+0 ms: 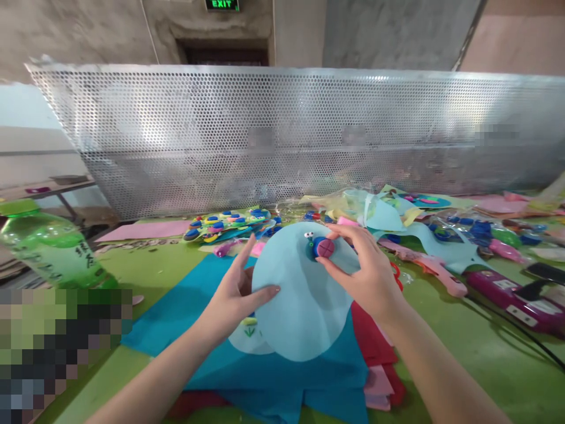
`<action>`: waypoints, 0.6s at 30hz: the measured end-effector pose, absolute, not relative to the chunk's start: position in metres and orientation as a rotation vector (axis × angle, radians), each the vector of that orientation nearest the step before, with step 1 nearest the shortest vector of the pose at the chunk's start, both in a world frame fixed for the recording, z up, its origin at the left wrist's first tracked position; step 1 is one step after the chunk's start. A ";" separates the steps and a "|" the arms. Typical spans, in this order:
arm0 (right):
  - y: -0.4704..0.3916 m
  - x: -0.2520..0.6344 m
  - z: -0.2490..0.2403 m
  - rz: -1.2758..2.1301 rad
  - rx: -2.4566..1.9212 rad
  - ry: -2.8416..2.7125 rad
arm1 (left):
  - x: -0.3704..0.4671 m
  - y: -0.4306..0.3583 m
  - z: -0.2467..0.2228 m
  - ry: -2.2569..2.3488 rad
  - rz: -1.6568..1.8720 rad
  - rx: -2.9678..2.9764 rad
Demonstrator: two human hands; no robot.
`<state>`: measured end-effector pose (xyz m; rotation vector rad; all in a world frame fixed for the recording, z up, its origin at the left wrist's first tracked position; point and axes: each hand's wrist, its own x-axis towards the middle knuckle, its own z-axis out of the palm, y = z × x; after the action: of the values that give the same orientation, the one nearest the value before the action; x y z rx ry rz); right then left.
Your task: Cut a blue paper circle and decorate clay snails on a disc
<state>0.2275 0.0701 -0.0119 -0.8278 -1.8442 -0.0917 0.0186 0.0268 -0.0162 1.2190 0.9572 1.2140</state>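
A round light-blue sheet (pixel 304 306) is held up over darker blue sheets (pixel 176 306). My left hand (pixel 242 288) grips its left edge, thumb on the front face and fingers behind. With thumb and fingers, my right hand (pixel 357 253) pinches a small blue piece with a pink disc (pixel 325 248) against the upper part of the sheet. Just left of that piece sit two googly eyes (pixel 308 235). Partly hidden behind the round sheet is another light-blue shape (pixel 247 343) with green marks.
At the left stands a green bottle (pixel 53 247). Colourful clay pieces (pixel 229 224) lie at the back. A pink glue gun (pixel 432 271) and a purple device (pixel 512 300) are at the right, with a cable. Behind rises a perforated metal panel (pixel 300 118).
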 end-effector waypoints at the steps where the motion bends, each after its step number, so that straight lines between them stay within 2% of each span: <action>1: 0.069 0.227 -0.012 -0.047 -0.824 -1.844 | 0.017 0.026 -0.016 0.932 1.157 1.172; 6: 0.065 0.225 -0.011 0.298 -0.751 -1.785 | 0.013 0.025 -0.009 0.587 0.923 0.879; 10: 0.063 0.221 -0.012 0.448 -0.732 -1.697 | 0.018 0.025 -0.008 0.394 0.849 0.818; 14: 0.063 0.217 -0.015 0.445 -0.861 -1.725 | 0.017 0.026 -0.020 0.478 0.851 0.684; 18: 0.061 0.215 -0.016 0.289 -0.902 -1.818 | 0.014 0.026 -0.026 0.486 0.884 0.611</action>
<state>0.2154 0.0608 -0.0163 -0.9016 -1.8177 0.2890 0.0143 0.0262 -0.0261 0.6106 0.4857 0.8837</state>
